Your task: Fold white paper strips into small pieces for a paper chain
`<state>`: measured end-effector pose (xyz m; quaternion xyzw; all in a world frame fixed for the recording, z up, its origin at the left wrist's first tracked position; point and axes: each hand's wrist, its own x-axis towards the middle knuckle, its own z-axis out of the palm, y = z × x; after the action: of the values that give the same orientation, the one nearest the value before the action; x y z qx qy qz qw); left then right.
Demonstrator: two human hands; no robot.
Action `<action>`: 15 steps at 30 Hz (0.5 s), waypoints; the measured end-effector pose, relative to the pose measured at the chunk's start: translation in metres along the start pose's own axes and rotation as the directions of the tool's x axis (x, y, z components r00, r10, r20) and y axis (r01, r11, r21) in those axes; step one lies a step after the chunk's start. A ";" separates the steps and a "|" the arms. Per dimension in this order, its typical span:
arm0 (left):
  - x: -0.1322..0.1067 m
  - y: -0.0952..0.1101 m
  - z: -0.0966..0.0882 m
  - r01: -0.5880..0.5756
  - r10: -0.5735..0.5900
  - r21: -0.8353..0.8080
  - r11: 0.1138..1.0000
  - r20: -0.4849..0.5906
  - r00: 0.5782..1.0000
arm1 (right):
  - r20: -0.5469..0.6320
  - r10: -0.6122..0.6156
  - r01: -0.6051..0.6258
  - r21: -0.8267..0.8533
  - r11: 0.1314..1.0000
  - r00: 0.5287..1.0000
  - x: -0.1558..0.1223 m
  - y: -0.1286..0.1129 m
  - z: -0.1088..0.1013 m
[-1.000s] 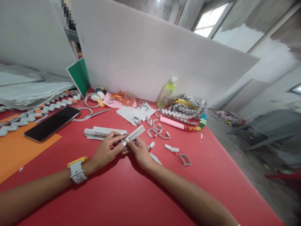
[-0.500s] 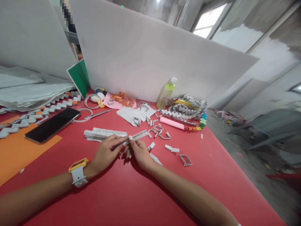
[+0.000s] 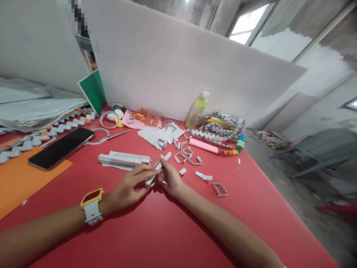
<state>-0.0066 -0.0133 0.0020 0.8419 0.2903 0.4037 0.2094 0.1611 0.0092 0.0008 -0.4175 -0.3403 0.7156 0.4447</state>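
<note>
A narrow folded strip of printed paper (image 3: 165, 158) slants between my two hands above the red table. My right hand (image 3: 171, 178) is closed around its middle, with the thumb on top and the other fingers partly hidden beneath. My left hand (image 3: 134, 186) has its fingers stretched and apart. Its fingertips touch the strip, whose lower end lies between index finger and thumb. Just behind my left hand lies a stack of long folded paper strips (image 3: 124, 158). Several bent paper links (image 3: 195, 160) lie beyond my right hand, and a closed paper link (image 3: 219, 189) sits farther right.
Scissors (image 3: 114, 135) and a black phone (image 3: 61, 148) lie to the left, beside orange paper (image 3: 52, 178). Behind are orange paper pieces (image 3: 143, 117), a bottle (image 3: 197, 111), a pink roll (image 3: 203, 145) and a woven paper chain (image 3: 220, 132). A white partition (image 3: 167, 67) borders the table.
The paper strip has turned steeper, and its lower end now shows toward me. My left fingers have loosened from their pinch and spread; my right hand keeps its hold.
</note>
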 end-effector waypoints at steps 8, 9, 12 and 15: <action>0.000 -0.004 -0.007 -0.051 0.051 0.011 0.999 0.018 0.999 | 0.172 -0.044 0.089 -0.265 0.960 0.984 -0.009 0.003 0.000; 0.000 -0.005 -0.007 -0.059 0.059 0.016 0.998 0.009 0.998 | 0.171 -0.036 0.078 -0.247 0.966 0.985 -0.009 0.004 0.000; 0.001 -0.006 -0.009 -0.086 0.087 0.019 0.996 -0.039 0.995 | 0.168 -0.044 0.070 -0.148 0.987 0.985 -0.005 0.004 0.000; 0.001 -0.004 -0.009 -0.093 0.093 0.009 0.996 -0.065 0.993 | 0.156 -0.072 0.081 -0.051 0.995 0.985 -0.002 0.003 0.001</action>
<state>-0.0148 -0.0086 0.0057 0.8415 0.2587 0.4396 0.1781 0.1595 0.0060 -0.0007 -0.3599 -0.4099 0.7181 0.4322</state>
